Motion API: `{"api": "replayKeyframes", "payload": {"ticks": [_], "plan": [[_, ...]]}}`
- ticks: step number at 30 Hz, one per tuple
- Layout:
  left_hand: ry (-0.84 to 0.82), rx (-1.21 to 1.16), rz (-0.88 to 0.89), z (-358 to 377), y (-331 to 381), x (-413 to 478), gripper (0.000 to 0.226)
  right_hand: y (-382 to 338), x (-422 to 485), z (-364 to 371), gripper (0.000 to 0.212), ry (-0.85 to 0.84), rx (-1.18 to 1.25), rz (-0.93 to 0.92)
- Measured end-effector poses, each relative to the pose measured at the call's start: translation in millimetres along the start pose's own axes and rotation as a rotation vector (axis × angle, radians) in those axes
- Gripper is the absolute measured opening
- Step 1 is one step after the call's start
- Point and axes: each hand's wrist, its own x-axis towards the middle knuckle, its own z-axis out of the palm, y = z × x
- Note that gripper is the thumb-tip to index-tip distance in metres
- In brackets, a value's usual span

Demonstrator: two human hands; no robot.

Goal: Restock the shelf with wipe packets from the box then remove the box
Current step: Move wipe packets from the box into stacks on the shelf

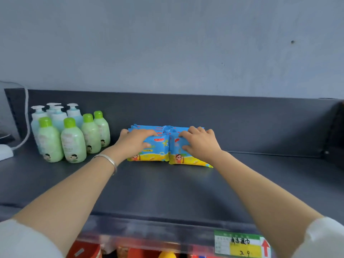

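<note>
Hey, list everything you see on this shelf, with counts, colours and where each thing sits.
Plastic wipe packets: two rows, count unclear, blue and yellow, shelf centre.
Green-capped lotion bottles: four, pale green, shelf left.
Pump bottles: four, pale blue, white pumps, behind those.
Metal shelf: one, dark grey.
Price label: one, green and yellow, shelf's front edge.
Cable: one, white, far left.
Bracelet: one, silver, left wrist.
Left hand: grips left row.
Right hand: grips right row.
</note>
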Motion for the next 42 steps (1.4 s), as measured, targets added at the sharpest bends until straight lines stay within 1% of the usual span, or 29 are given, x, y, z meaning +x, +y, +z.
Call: {"api": "replayKeyframes", "payload": {"ticks": [4,9,12,14,19,23,27,30,32,36,42], "plan": [[-0.048,-0.037,0.070,5,-9,11,0.044,-3,-2,-1,0.049,0.030,-0.025,0.033],[-0.004,-0.049,0.128,5,-11,14,0.044,-11,-4,-5,0.056,0.019,-0.055,0.062],[0.022,0.133,0.198,6,-8,12,0.059,-13,-7,-7,0.062,-0.001,-0.104,0.054],[0.073,0.225,0.224,10,-8,10,0.064,-16,-8,-8,0.065,-0.008,-0.145,0.054],[0.149,0.217,0.250,15,-7,5,0.069,-27,-8,-8,0.058,0.004,-0.193,0.092],[0.159,0.185,0.276,13,-2,3,0.064,-30,-13,-9,0.056,0.010,-0.192,0.133],[0.207,0.094,0.300,7,12,0,0.045,-27,-24,-17,0.048,0.055,-0.114,0.206],[0.234,0.037,0.336,1,37,-4,0.027,-20,-38,-28,0.043,0.078,-0.058,0.253],[0.249,0.031,0.375,-4,60,-6,0.021,-11,-53,-36,0.038,0.106,-0.057,0.284],[0.269,-0.017,0.472,-10,118,-15,0.022,18,-100,-56,0.031,0.160,-0.086,0.366],[0.249,-0.153,0.616,-4,230,-45,0.022,78,-205,-90,0.030,0.159,-0.126,0.512]]}}
